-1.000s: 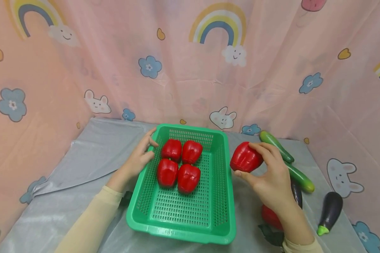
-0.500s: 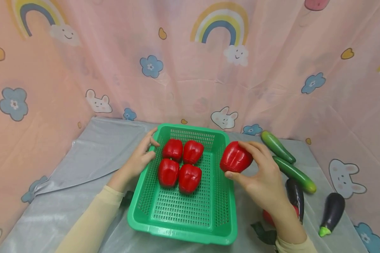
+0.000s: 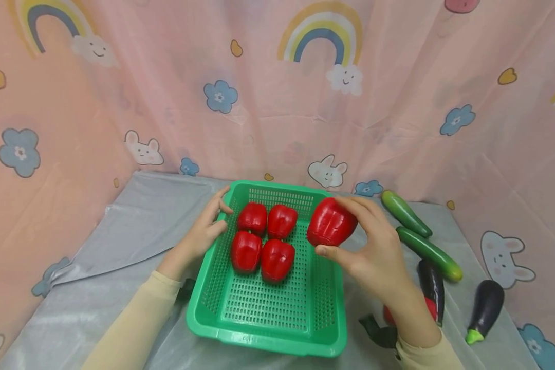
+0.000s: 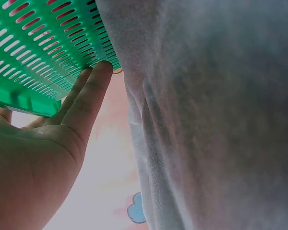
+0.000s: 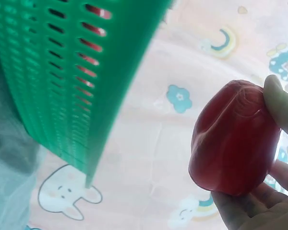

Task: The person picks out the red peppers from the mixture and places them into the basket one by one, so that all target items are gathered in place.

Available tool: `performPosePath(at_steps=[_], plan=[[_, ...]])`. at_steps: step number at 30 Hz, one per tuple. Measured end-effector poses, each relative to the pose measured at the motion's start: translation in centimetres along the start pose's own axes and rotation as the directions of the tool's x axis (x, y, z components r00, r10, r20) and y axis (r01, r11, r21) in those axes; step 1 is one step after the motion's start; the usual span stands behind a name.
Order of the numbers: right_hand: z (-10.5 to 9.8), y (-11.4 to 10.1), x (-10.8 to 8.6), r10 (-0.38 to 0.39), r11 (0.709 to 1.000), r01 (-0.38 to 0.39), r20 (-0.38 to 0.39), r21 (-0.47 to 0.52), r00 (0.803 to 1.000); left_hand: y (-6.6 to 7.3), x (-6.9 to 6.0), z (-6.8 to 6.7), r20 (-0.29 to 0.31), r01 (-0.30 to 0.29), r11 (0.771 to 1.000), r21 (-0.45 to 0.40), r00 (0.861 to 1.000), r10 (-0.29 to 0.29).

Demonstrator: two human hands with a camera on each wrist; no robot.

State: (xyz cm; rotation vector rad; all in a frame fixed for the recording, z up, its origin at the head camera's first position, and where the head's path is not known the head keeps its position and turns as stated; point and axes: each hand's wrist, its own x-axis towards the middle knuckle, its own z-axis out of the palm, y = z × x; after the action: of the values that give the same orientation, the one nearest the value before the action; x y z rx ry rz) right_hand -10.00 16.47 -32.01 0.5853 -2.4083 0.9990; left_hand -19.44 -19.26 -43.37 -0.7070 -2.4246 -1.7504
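A red bell pepper (image 3: 331, 222) is pinched between the thumb and fingers of my right hand (image 3: 374, 252). It is held above the right rim of the green plastic basket (image 3: 263, 337). Lower in the basket, toward its back left, several other red bell peppers (image 3: 277, 261) lie grouped together. My left hand (image 3: 203, 234) holds the basket's left side, thumb and some fingers at the rim. In the left wrist view, two fingers (image 4: 89, 98) lie along the basket's slotted outer wall. The right wrist view shows the held bell pepper (image 5: 235, 139) outside and above the basket wall.
Right of the basket lie two green cucumber-like vegetables (image 3: 430, 254), one eggplant (image 3: 485, 308) and another dark eggplant (image 3: 431, 285). Something red (image 3: 430, 307) is partly hidden by my right forearm. Grey cloth (image 3: 134, 221) covers the table; a pink patterned curtain (image 3: 268, 128) stands behind.
My right hand has carried the bell pepper leftward and slightly up, from beside the basket to above its right rim. My left hand has stayed at the basket's left side.
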Motion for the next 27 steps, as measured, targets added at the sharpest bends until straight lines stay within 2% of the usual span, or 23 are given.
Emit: performPosePath(at_steps=[15,27], plan=[[0.6,-2.2,1.7,-0.086,0.993,0.085,0.017,0.086,0.996,0.0,0.1,0.0,-0.002,0.000,1.000,0.016,1.000,0.000],[1.9,-3.4,2.1,-0.091,0.981,0.085,0.032,0.172,0.995,0.0,0.0,0.0,-0.006,-0.009,1.000,0.011,1.000,0.009]])
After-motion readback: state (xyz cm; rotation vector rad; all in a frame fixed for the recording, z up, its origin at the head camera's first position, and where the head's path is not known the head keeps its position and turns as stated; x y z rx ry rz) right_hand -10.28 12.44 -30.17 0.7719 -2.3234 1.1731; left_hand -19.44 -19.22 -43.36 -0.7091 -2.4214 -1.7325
